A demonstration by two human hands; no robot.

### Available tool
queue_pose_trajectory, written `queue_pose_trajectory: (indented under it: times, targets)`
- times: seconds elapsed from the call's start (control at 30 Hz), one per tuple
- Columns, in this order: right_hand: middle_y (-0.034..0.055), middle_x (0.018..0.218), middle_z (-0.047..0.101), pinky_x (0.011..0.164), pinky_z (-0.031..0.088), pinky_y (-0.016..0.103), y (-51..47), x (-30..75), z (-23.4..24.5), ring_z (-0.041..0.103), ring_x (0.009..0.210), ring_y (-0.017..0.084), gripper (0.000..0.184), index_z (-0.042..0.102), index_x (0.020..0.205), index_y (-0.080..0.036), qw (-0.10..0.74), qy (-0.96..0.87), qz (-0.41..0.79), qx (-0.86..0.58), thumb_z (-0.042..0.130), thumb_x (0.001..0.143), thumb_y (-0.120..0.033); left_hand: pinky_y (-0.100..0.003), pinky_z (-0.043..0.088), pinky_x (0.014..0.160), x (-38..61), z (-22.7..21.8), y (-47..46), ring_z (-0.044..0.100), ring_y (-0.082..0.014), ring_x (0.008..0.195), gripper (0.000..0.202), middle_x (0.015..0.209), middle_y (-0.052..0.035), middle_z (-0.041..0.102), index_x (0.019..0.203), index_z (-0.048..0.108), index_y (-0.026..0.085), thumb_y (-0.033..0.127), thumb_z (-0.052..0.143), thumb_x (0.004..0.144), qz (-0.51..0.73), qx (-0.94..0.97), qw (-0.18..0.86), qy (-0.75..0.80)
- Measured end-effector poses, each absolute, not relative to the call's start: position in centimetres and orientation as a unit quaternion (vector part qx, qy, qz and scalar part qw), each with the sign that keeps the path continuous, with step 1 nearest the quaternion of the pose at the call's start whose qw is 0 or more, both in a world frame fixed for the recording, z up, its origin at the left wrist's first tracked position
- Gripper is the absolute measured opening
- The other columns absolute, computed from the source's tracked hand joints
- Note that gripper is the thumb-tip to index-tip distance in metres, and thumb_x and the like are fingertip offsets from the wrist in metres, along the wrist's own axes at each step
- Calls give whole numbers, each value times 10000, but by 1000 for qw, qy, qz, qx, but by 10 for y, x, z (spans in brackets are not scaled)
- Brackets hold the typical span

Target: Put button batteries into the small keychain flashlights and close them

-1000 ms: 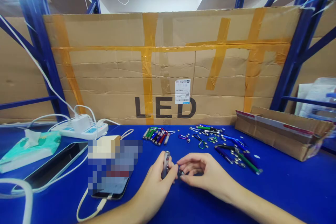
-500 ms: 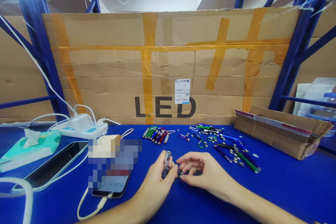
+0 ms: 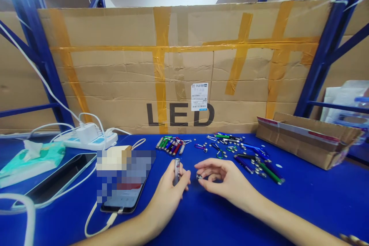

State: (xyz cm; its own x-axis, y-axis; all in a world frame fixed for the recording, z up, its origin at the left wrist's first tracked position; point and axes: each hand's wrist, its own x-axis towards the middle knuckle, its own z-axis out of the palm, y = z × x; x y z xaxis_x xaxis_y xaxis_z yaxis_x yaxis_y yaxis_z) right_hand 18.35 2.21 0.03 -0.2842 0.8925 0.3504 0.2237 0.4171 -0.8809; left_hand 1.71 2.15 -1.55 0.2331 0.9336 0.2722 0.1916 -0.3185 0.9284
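Head view, L hand: wrapped round silver tube, just right of phone.
R hand: fingertips pinching tiny metal pc, farther right of phone.
Pc drop: poss, I see only a fingertip hold.
Pc lost: might roll to loose parts, well right of phone.
Tube tilt: poss if L grip slackens.

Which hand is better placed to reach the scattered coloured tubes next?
Probably the right hand: it's nearer the scattered coloured tubes, though it pinches a small silvery piece. The left hand is farther, holding a silver cylindrical tube.
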Motion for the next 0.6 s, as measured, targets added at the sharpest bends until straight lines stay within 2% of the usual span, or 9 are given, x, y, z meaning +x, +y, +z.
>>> queue_pose_trajectory:
  times: [0.3, 0.6]
  targets:
    - [54, 792, 703, 606, 515, 247, 18, 183, 1, 640, 696, 149, 241, 670, 869, -148, 434, -735, 357, -379, 679, 640, -225, -253, 347, 570, 15, -14, 14, 422, -127, 622, 197, 709, 28, 470, 751, 364, 214, 341, 478, 847, 437, 715, 397, 374]
    - [47, 850, 684, 605, 512, 231, 18, 184, -1, 632, 723, 136, 163, 701, 864, -174, 424, -794, 280, -332, 646, 713, -193, -241, 356, 630, 14, -10, 12, 430, -125, 655, 143, 706, 49, 445, 760, 393, 209, 266, 468, 869, 421, 725, 402, 368]
